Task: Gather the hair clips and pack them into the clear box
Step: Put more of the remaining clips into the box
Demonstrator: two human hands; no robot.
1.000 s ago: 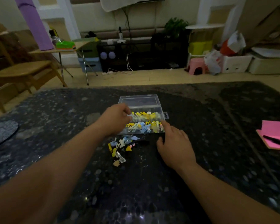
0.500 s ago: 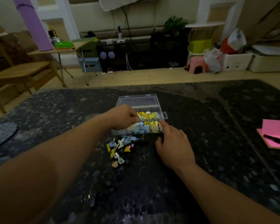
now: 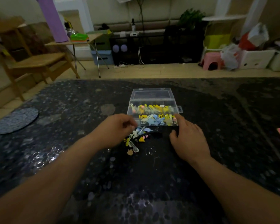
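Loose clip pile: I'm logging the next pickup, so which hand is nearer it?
Left. The left hand is at the clip pile; the right hand lies apart, on its right.

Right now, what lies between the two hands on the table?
Head view: a loose pile of small coloured plastic hair clips, on the dark table.

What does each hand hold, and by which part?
Right hand: nothing; straight fingers touch the clear box's near corner. Left hand: fingers curled over loose hair clips; hold cannot be told.

Loose hair clips on table before clear box
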